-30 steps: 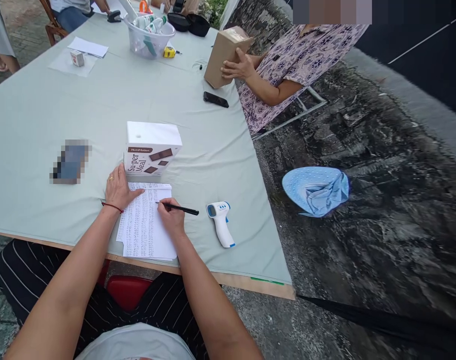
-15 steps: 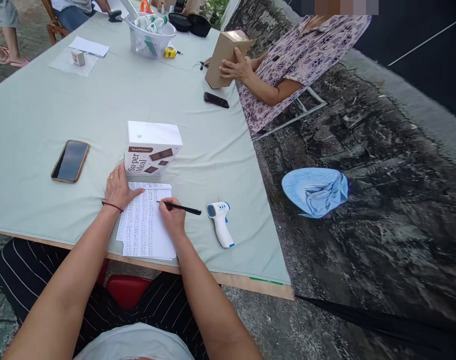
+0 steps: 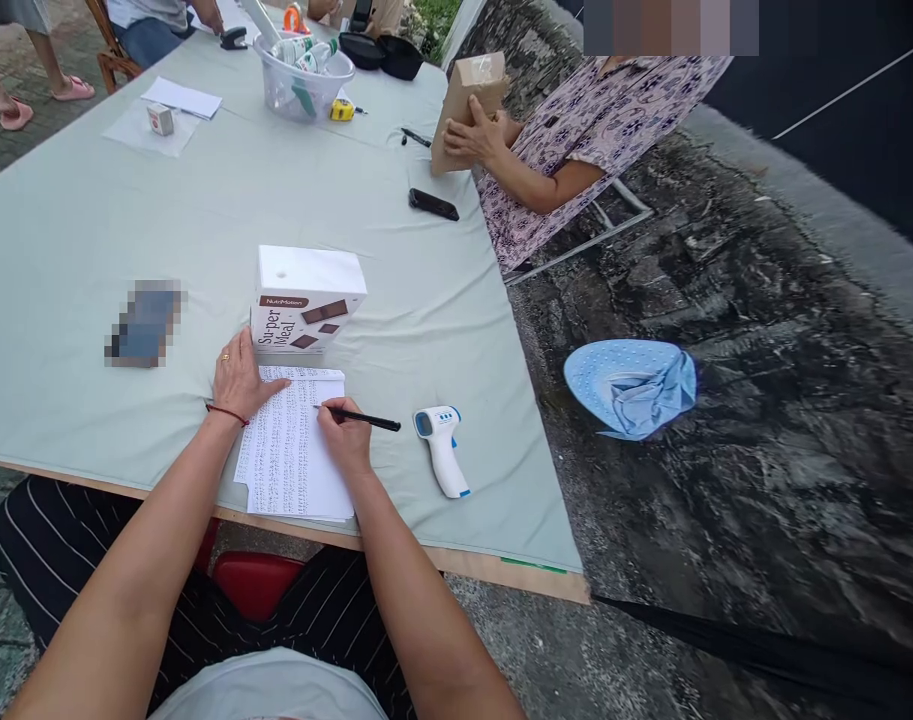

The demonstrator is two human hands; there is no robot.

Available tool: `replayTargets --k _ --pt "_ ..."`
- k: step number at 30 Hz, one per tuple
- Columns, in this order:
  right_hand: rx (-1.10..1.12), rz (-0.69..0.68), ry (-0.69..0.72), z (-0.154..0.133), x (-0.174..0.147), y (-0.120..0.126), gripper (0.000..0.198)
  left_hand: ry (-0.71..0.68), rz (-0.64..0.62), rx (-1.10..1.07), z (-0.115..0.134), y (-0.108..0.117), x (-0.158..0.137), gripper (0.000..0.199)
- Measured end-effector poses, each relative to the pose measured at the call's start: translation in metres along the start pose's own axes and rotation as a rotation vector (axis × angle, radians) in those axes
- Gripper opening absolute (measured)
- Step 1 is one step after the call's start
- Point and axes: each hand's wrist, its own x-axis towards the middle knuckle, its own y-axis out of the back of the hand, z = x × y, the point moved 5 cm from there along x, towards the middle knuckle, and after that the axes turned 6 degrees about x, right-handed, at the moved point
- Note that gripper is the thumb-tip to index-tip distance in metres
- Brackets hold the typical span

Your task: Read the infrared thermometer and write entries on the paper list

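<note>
My right hand [image 3: 345, 438] is closed around a black pen [image 3: 370, 416], its tip at the written part of a white paper sheet [image 3: 287, 450]. Rows of small handwriting fill the left and middle of that sheet, which lies on other sheets at the table's near edge. My left hand [image 3: 238, 378] rests flat with fingers spread, its thumb on the top left of the paper and its fingertips by the lower left corner of a white box [image 3: 306, 300] marked "Super Meal". A white infrared thermometer [image 3: 442, 450] lies to the right of my right hand.
A blurred phone [image 3: 144, 322] lies on the left of the cloth-covered table [image 3: 201, 210]. Farther back are a black phone [image 3: 433, 204], a plastic basket [image 3: 306, 90] with bottles, and a yellow tape measure [image 3: 342, 109]. Across the corner, a person holds a cardboard box [image 3: 467, 115].
The other person's cardboard box has turned and shifted slightly right. Feet in pink sandals at the far left have stepped. My hands and pen stay almost in place.
</note>
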Motion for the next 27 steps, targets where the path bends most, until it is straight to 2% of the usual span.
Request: replayTargets --k 9,15,21,27 --pt "0.018 0.008 -0.022 -0.001 0.0 0.002 0.016 0.014 -0.008 -0.001 -0.001 -0.001 0.0 0.111" --pt "-0.036 0.028 0.056 -0.004 0.002 -0.002 0.016 -0.023 0.033 0.017 -0.004 0.0 0.0 0.109" --pt "-0.013 0.007 0.058 0.003 0.007 -0.012 0.016 -0.044 0.08 0.038 -0.014 -0.005 0.002 0.105" --pt "-0.022 0.003 0.07 -0.002 0.006 -0.012 0.014 -0.038 0.085 0.022 -0.015 -0.003 0.002 0.104"
